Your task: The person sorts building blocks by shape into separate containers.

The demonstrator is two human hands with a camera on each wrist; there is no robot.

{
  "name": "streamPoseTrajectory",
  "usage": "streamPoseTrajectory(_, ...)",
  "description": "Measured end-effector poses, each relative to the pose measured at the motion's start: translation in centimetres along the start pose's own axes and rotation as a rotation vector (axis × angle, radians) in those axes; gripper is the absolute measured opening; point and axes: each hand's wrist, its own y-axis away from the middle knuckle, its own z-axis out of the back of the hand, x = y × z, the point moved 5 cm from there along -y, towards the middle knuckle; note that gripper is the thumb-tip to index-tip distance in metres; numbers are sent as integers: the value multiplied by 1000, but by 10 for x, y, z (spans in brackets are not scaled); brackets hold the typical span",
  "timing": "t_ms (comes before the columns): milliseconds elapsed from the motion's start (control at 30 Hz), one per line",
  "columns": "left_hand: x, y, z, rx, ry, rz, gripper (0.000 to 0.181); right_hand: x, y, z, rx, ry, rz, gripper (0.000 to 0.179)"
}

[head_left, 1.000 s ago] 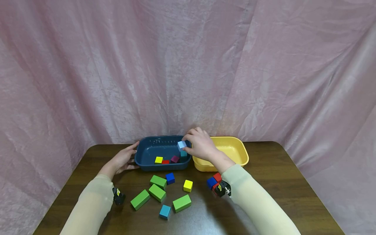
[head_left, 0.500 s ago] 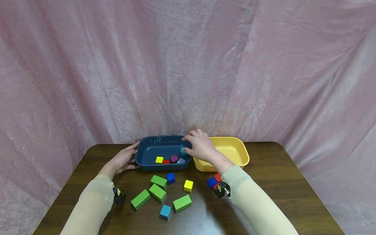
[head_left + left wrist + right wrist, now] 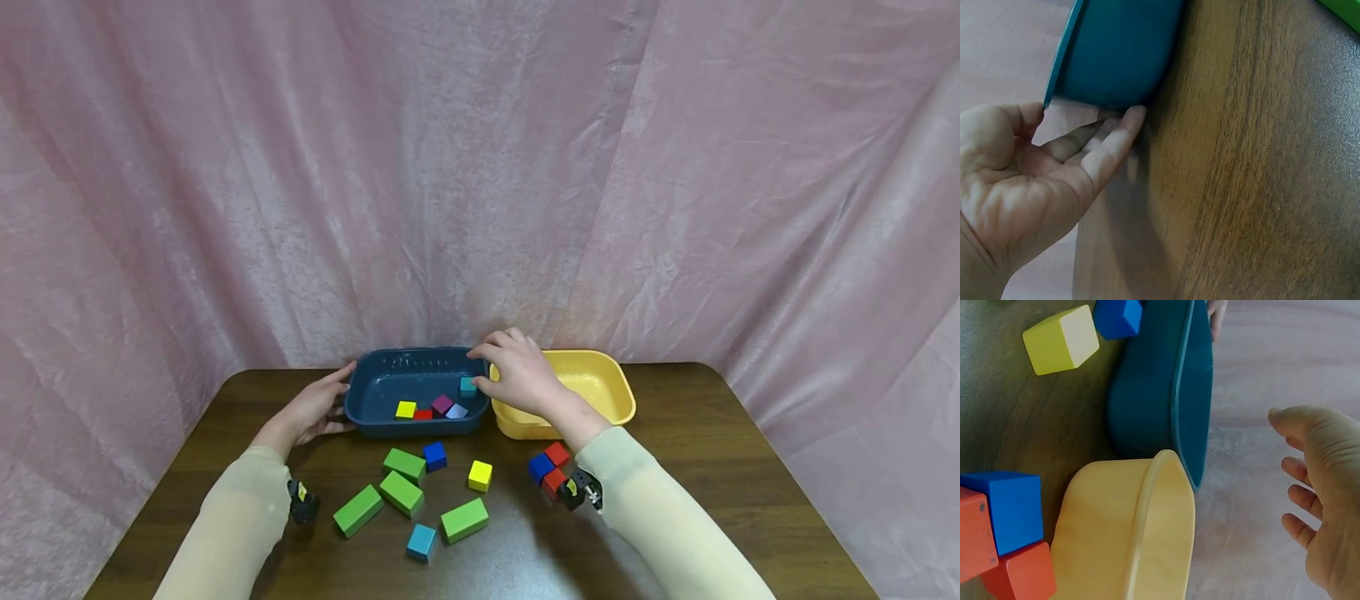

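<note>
My left hand (image 3: pixel 318 410) lies against the left end of a dark blue plastic basin (image 3: pixel 420 428). In the left wrist view its thumb is at the basin's rim (image 3: pixel 1062 53) and the extended fingers touch the lower wall. My right hand (image 3: pixel 521 377) hovers over the basin's right end, thumb and fingers apart, holding nothing. Inside the basin are a yellow block (image 3: pixel 406 409), a red block (image 3: pixel 423 414), a purple block (image 3: pixel 442 405), a pale blue block (image 3: pixel 457 411) and a teal block (image 3: pixel 468 386).
A yellow basin (image 3: pixel 525 429) stands right beside the blue one. In front lie several green blocks (image 3: pixel 358 510), a blue cube (image 3: pixel 435 456), a yellow cube (image 3: pixel 480 476) and a light blue cube (image 3: pixel 422 542). Red cubes (image 3: pixel 556 454) and another blue cube (image 3: pixel 540 468) cluster near my right sleeve.
My right hand has let go of the pale blue block, which now lies in the blue basin, and has drawn slightly right. My left hand has stayed put.
</note>
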Motion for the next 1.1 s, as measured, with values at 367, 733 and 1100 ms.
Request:
streamPoseTrajectory(367,0,1,2,-9,-5,6,60,4,14,13,-40,-3,56,34)
streamPoseTrajectory(733,-2,2,2,-15,-5,6,60,4,28,25,-95,-6,100,33)
streamPoseTrajectory(1100,-2,0,2,-8,-4,10,60,0,57,34,-95,1,106,36)
